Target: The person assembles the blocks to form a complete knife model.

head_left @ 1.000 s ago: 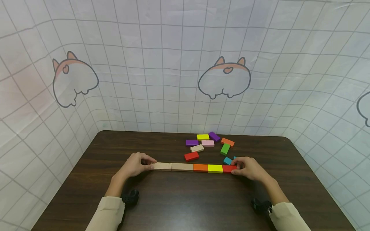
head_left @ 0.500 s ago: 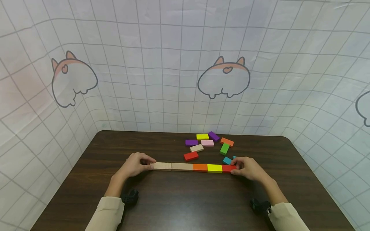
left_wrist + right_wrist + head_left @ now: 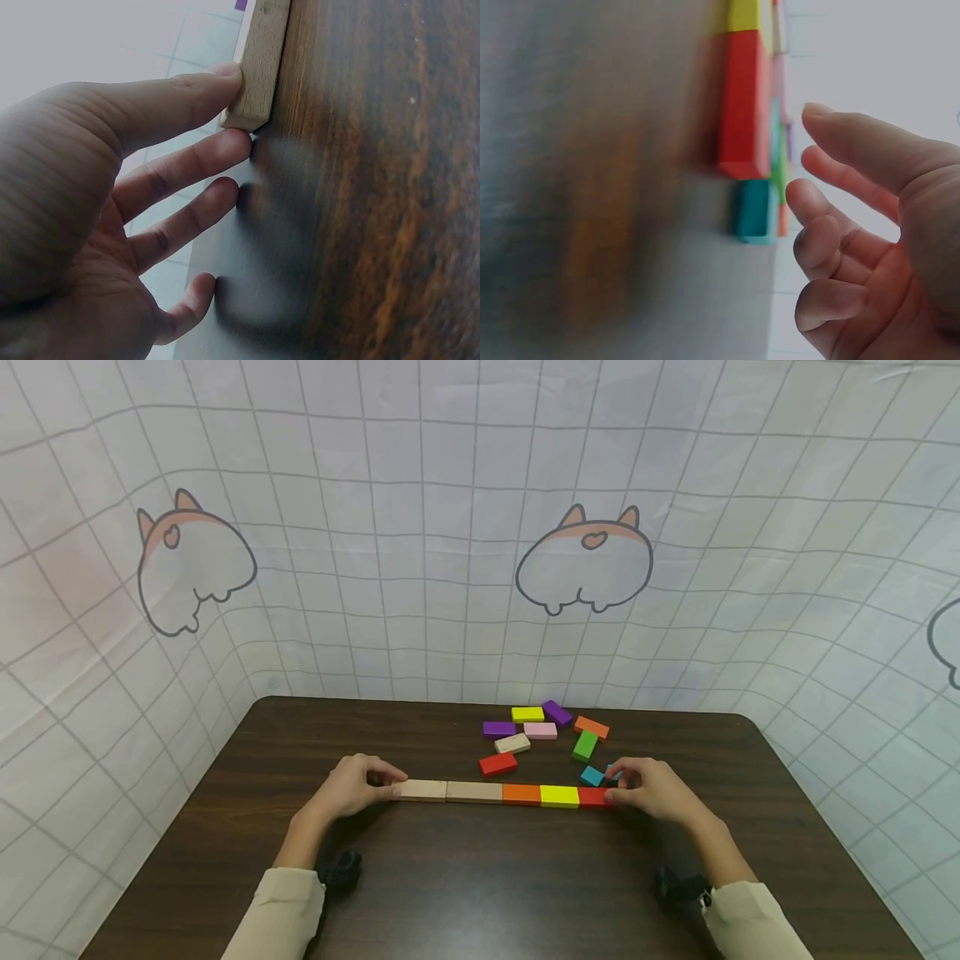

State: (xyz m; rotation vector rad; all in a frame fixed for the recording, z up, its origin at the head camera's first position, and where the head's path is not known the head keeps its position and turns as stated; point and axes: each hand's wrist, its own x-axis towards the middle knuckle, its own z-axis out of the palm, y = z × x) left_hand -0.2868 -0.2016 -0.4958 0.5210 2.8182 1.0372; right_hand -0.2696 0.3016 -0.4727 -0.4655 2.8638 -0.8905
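Note:
A straight row of blocks lies on the dark table: a plain wooden block, another wooden block, an orange block, a yellow block and a red block. My left hand pinches the row's left end; the left wrist view shows its thumb against the side of that wooden block, one fingertip at its end. At the other end hovers my right hand, its thumb and loosely bent fingers apart from the red block in the right wrist view.
Behind the row are loose blocks: red, wooden, pink, green, orange and blue, plus several purple and yellow ones. A white grid-patterned cloth hangs behind the table.
My right hand has let go of the red block and shifted slightly right and up. The left hand stays at the wooden end, and the row has not visibly moved.

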